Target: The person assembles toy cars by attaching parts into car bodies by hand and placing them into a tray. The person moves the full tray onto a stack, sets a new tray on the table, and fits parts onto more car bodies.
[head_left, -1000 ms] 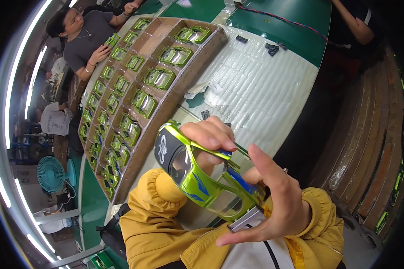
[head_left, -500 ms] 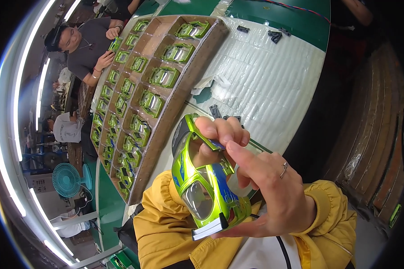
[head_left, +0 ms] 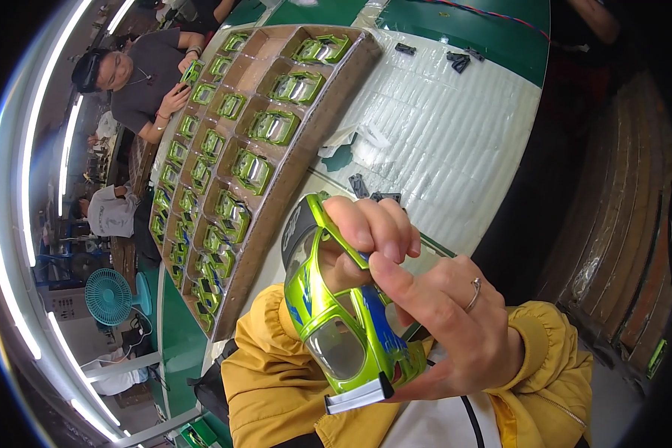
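A glossy green toy car body shell (head_left: pixel 310 293) with blue splashes, glazed windows and a silver-and-black bar at its lower end is tilted up close in front of me. My left hand (head_left: pixel 373 224) is closed around its upper part, fingers curled over the upper edge; the rest of that hand is hidden behind the shell. From the right, my right hand (head_left: pixel 455 317) supports the lower end with its thumb. Its index fingertip presses the upper edge near the left fingers. Whether a small part sits under that fingertip is hidden.
A cardboard tray (head_left: pixel 317 138) with compartments holds many similar green shells to the left. Small black plastic parts (head_left: pixel 459 61) lie on the white padded sheet (head_left: pixel 440 134) covering the table. Across the tray, a person (head_left: pixel 145 78) handles another green piece. A turquoise fan (head_left: pixel 110 299) stands further left.
The shell has turned and tipped slightly, with its barred end shifting a little right and down. My right index fingertip has slid slightly down and left along the edge.
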`<state>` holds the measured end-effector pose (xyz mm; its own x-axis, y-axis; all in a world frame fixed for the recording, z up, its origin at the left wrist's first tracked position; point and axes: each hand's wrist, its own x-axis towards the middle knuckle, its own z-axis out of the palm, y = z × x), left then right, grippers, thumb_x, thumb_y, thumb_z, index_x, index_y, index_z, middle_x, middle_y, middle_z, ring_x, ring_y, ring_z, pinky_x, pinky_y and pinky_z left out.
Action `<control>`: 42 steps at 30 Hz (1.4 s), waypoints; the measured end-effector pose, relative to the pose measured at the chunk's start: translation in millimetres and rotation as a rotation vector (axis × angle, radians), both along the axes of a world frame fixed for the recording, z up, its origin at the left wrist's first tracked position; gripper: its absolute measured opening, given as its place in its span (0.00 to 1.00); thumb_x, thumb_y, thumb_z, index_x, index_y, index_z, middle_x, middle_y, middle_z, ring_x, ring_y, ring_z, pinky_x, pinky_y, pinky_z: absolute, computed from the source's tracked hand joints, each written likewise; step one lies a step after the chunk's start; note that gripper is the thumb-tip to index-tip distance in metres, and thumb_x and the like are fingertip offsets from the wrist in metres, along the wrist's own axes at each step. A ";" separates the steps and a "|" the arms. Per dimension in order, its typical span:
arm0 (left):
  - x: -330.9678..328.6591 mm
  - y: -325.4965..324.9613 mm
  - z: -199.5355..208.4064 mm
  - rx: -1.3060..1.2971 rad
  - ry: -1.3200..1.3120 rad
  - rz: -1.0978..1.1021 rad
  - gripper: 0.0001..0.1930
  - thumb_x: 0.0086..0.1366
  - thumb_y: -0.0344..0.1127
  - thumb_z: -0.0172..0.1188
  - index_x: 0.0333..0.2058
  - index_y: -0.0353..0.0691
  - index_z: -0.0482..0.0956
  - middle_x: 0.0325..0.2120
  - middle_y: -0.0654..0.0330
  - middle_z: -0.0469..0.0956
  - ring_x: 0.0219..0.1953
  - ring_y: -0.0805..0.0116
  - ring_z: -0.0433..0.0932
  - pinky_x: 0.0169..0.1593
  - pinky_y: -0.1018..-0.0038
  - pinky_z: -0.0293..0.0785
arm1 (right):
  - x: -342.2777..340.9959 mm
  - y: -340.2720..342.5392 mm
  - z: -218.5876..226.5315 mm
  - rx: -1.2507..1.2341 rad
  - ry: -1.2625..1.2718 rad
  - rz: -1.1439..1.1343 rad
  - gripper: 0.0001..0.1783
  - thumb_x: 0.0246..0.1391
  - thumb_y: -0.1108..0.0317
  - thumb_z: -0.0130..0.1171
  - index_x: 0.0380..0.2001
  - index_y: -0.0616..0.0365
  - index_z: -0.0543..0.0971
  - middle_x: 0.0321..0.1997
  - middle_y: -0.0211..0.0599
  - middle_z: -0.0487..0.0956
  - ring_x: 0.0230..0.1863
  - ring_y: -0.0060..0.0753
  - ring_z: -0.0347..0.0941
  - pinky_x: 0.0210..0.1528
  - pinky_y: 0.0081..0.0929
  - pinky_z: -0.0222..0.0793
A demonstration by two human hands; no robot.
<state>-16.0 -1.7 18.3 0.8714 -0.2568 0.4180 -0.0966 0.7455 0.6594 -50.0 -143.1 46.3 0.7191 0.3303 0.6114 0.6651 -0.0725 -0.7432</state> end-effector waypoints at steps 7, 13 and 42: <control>8.7 3.7 5.8 0.068 -0.122 -0.001 0.09 0.57 0.37 0.56 0.31 0.43 0.67 0.25 0.60 0.70 0.29 0.67 0.67 0.36 0.70 0.69 | -0.7 -1.9 0.0 0.036 0.047 0.031 0.36 0.39 0.51 0.62 0.48 0.65 0.69 0.27 0.30 0.68 0.27 0.26 0.65 0.30 0.21 0.60; 9.6 15.1 7.0 0.401 -0.307 0.338 0.11 0.52 0.25 0.58 0.33 0.39 0.68 0.27 0.58 0.73 0.30 0.63 0.72 0.37 0.70 0.69 | 9.6 11.7 -19.6 0.306 0.033 -0.055 0.38 0.38 0.56 0.64 0.51 0.65 0.62 0.46 0.43 0.66 0.47 0.39 0.65 0.47 0.28 0.64; 23.2 45.7 7.1 0.735 -0.239 0.383 0.12 0.53 0.27 0.55 0.38 0.32 0.72 0.34 0.54 0.72 0.37 0.65 0.71 0.44 0.71 0.66 | 27.1 -8.7 -46.1 0.865 0.172 0.483 0.51 0.25 0.62 0.74 0.51 0.61 0.52 0.42 0.51 0.70 0.47 0.47 0.67 0.54 0.43 0.59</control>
